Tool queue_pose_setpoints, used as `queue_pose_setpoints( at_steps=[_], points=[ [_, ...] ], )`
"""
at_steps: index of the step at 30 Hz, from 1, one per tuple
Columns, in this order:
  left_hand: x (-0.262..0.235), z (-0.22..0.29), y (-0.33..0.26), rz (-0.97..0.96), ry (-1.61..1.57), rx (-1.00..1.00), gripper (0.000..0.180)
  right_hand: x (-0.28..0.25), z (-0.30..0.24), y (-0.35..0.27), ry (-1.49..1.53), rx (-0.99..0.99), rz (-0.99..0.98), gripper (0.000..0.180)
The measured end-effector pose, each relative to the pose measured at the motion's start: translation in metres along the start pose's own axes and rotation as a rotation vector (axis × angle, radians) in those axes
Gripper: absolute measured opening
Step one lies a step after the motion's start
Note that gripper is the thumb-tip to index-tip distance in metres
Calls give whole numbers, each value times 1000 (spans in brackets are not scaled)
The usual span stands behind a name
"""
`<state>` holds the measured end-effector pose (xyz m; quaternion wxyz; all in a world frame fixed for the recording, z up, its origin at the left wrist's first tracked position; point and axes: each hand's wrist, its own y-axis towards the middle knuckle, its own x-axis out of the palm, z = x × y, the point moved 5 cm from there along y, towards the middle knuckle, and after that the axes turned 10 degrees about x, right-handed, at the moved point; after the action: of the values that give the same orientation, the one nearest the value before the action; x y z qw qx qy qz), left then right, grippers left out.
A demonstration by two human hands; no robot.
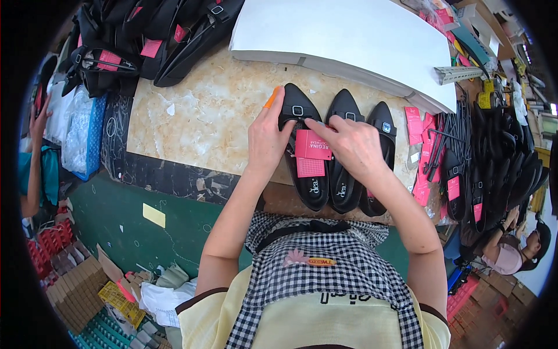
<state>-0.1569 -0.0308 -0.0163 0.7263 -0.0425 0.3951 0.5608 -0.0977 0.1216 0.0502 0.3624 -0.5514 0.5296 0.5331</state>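
Note:
Three black pointed flat shoes with square buckles stand side by side at the table edge, toes pointing away from me. My left hand (268,139) grips the toe side of the leftmost shoe (314,189), its thumb at the opening; one finger wears an orange cover (272,96). Over that shoe's opening lies a pink tag (313,145), with a pink label (310,167) below it. My right hand (360,150) closes on the tag's upper edge; its thumb is partly hidden. Beneath that hand are the middle shoe (344,192) and the right shoe (382,119).
A white box (349,35) spans the table's far side. Black tagged shoes (192,46) pile up at far left. At right lie pink tags (414,125), black sticks (450,136) and more shoes (500,180). Other people (517,250) work at both sides.

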Motion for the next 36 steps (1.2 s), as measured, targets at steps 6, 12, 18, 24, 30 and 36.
queue_pose_setpoints(
  at_steps=[6, 12, 18, 24, 30, 36],
  points=[
    [-1, 1, 2, 25, -3, -18, 74, -2, -2, -1, 23, 31, 14, 43],
    [-35, 17, -15, 67, 152, 65, 69, -61, 83, -90, 437, 594, 179, 37],
    [-15, 30, -56, -243, -508, -515, 58, -38, 167, -300, -101, 1139, 264, 45],
    [-11, 96, 129, -13, 315, 567, 38, -12, 174, -316, -300, 1096, 190, 57],
    [97, 54, 211, -107, 607, 551, 46, -50, 142, -306, -97, 1047, 387, 53],
    [86, 145, 150, -244, -4, 494, 21, -72, 88, -237, 775, 912, 666, 72]
  ],
)
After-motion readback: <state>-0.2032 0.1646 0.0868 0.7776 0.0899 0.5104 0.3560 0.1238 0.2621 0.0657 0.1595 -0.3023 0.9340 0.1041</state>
